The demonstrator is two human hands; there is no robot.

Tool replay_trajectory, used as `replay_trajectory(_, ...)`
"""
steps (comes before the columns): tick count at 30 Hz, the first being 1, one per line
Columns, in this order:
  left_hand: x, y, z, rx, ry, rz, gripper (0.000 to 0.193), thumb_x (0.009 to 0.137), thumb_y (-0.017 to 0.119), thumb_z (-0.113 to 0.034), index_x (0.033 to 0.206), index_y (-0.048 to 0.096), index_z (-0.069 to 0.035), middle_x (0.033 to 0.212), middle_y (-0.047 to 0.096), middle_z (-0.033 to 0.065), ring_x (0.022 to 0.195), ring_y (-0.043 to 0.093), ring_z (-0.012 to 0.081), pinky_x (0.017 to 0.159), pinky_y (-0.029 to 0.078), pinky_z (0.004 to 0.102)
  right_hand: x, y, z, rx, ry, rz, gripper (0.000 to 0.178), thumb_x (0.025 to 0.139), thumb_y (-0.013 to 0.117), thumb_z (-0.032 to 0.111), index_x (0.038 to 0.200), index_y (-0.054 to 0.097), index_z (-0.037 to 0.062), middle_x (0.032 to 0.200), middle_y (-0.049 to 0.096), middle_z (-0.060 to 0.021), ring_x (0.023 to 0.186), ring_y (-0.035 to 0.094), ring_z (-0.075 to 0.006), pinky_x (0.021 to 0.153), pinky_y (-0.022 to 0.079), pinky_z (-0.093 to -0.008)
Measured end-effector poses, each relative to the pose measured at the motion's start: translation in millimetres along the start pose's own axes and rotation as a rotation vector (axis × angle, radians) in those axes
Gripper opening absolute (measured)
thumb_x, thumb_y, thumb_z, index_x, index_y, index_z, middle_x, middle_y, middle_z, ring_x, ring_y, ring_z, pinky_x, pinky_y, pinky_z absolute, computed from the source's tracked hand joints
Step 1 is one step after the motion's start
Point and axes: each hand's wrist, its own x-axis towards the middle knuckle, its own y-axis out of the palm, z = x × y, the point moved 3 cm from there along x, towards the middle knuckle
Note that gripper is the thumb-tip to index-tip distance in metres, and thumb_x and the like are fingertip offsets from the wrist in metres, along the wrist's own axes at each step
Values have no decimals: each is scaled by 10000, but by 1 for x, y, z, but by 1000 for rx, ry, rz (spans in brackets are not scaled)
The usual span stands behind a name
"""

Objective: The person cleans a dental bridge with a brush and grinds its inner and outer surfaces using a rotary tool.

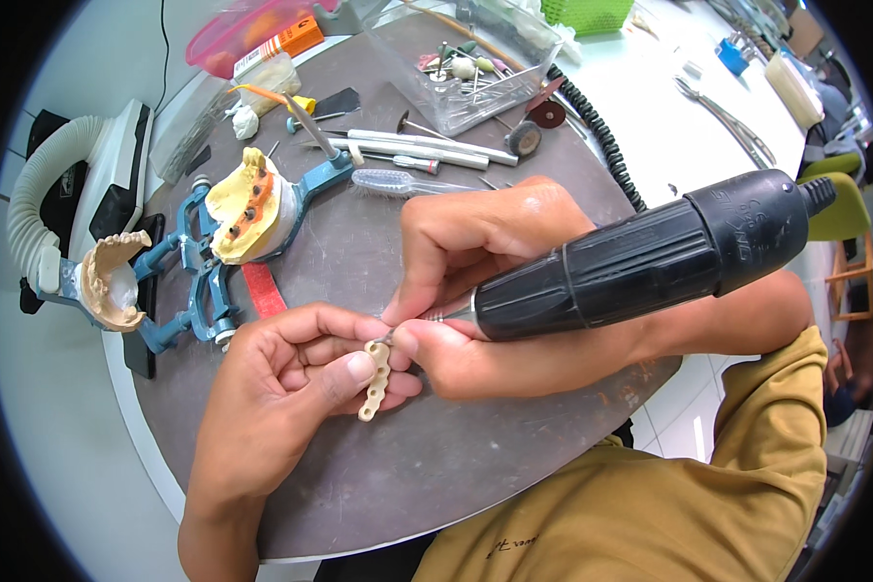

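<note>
Pinched between the thumb and fingers of my left hand point(291, 373) is a cream-coloured dental bridge point(374, 384) with a row of small round holes. A black dental handpiece point(640, 247) lies in my right hand point(490, 262), its thumb and fingers closed around the narrow metal front end. The small bur at its tip meets the upper end of the bridge, partly hidden by my fingers. Beyond my left hand stands a blue articulator point(199, 247). It carries a yellow and white dental model point(247, 209) with several dark posts, and a beige tooth model point(114, 281).
A clear box point(461, 73) of rotary burs stands at the far side. Near it lie silver hand instruments point(417, 147), a clear-handled brush point(403, 182) and a dark disc point(525, 139). A coiled black cord point(597, 126) runs along the right. A white suction hose point(44, 175) stands at left.
</note>
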Motion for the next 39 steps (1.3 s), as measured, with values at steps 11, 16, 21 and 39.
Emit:
replay_trajectory(11, 1, -1, 0, -52, -6, 3, 223, 970, 601, -25, 1163, 590, 86, 1055, 701, 172, 931, 725, 220, 845, 607, 319, -9, 5, 7, -88, -90, -33, 126, 736, 734, 33, 791, 625, 3, 877, 727, -169, 855, 756, -257, 738, 608, -321)
replay_trajectory(16, 2, 0, 1, -92, -11, 3, 222, 964, 613, -16, 1158, 591, 89, 1037, 702, 170, 909, 722, 198, 819, 605, 295, -8, 7, 2, -131, -109, -27, 143, 704, 761, 40, 806, 662, 23, 876, 732, -176, 845, 757, -253, 721, 606, -310)
replay_trajectory(21, 2, 2, 3, -91, 17, -37, 204, 942, 666, -64, 1101, 577, 29, 944, 698, 103, 783, 676, 106, 666, 560, 230, -9, 11, 0, -125, -81, -18, 166, 682, 794, 41, 799, 678, 27, 931, 735, -195, 833, 758, -240, 700, 610, -303)
replay_trajectory(39, 2, 4, 2, -95, 11, -57, 196, 940, 663, -67, 1083, 557, 17, 894, 677, 86, 766, 681, 114, 644, 572, 233, -7, 8, 1, -130, -188, 23, 175, 691, 764, 3, 835, 666, 19, 897, 736, -206, 847, 762, -262, 617, 596, -293)
